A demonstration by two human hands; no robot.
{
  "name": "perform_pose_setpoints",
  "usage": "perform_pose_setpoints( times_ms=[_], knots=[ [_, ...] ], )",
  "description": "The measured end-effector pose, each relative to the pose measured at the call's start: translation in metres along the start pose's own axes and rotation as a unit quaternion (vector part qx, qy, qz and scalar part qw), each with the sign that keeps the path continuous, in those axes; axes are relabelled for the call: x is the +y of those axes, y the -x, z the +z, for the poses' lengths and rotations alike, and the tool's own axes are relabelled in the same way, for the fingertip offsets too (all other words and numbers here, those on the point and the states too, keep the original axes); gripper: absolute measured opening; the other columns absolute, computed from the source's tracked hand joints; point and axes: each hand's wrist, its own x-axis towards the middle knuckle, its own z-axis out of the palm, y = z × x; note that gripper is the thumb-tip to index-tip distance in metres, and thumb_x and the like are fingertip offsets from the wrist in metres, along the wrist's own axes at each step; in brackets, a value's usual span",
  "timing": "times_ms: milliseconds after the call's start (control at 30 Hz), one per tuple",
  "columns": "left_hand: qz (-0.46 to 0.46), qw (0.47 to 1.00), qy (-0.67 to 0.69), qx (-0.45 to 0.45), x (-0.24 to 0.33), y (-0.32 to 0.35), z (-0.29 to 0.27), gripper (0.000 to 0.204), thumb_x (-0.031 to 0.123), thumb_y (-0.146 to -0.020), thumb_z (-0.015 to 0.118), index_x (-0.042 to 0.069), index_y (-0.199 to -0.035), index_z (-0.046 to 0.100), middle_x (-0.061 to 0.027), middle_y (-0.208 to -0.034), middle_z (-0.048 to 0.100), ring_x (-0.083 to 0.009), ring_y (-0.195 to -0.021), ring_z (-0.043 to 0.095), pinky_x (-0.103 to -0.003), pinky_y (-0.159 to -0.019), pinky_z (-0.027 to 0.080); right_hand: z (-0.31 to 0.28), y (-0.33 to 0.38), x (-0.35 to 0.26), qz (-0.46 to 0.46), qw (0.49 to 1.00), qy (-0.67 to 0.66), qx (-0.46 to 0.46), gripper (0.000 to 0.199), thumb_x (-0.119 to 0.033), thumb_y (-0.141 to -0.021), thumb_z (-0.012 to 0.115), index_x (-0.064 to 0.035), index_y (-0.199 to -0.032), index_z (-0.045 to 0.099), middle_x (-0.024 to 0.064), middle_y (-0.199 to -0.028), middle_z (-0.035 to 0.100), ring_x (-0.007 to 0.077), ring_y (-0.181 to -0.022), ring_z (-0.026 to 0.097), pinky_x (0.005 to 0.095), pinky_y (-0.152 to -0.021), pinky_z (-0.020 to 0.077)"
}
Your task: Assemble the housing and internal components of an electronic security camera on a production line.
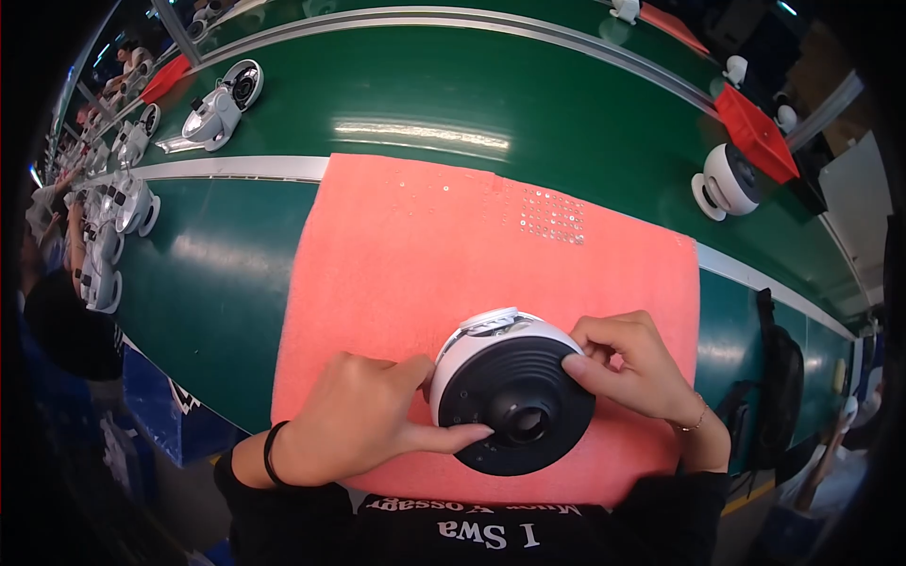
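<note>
A round white security camera with a black front and a protruding lens (514, 401) sits on the pink foam mat (377, 245), tilted with its lens toward me. Around its left side my left hand (363, 410) is closed, the thumb reaching over the black face near the lens. My right hand (632, 363) pinches the upper right rim, thumb on the black front and fingers behind the white shell. A white bracket piece (491, 322) shows at the camera's far edge. The undersides of the fingers are hidden.
Small metal screws (552, 217) lie in rows on the mat's far part. Beyond runs a green conveyor (425, 85) carrying a finished-looking white camera (727, 184) at right and an opened camera (222, 108) at left. A red tray (755, 132) stands far right; several camera units (104, 245) line the left.
</note>
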Motion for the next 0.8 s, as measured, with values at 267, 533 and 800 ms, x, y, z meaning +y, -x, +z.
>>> perform_pose_setpoints(
  times_ms=[267, 533, 800],
  knots=[
    [-0.021, 0.988, -0.119, -0.094, 0.004, -0.017, -0.013, 0.052, 0.053, -0.068, 0.073, 0.004, -0.058, 0.059, -0.0059, -0.045, 0.053, -0.0242, -0.042, 0.057, -0.031, -0.045, 0.046, -0.002, -0.011, 0.008, -0.082, 0.973, 0.214, -0.009, 0.035, -0.032, -0.088, 0.056, -0.0028, -0.069, 0.056, 0.0131, -0.056, 0.052, 0.0317, -0.049, 0.053, 0.0388, -0.047, 0.0408],
    [-0.018, 0.985, -0.135, -0.108, 0.005, -0.017, -0.012, 0.053, 0.055, -0.07, 0.071, 0.005, -0.059, 0.058, -0.0051, -0.044, 0.053, -0.0241, -0.041, 0.056, -0.033, -0.044, 0.044, 0.015, 0.002, -0.015, -0.331, 0.913, 0.234, 0.044, 0.05, -0.038, -0.068, 0.074, -0.008, -0.107, 0.064, 0.0058, -0.095, 0.056, 0.0228, -0.087, 0.054, 0.0362, -0.075, 0.0427],
    [-0.023, 0.986, -0.121, -0.113, 0.002, -0.014, -0.011, 0.052, 0.054, -0.07, 0.07, 0.004, -0.061, 0.059, -0.0072, -0.046, 0.053, -0.0262, -0.043, 0.056, -0.033, -0.044, 0.044, 0.016, 0.001, -0.022, -0.315, 0.937, 0.12, -0.096, 0.039, -0.011, -0.077, 0.065, -0.0055, -0.115, 0.06, 0.0138, -0.116, 0.054, 0.0268, -0.112, 0.051, 0.0397, -0.086, 0.0378]
  ],
)
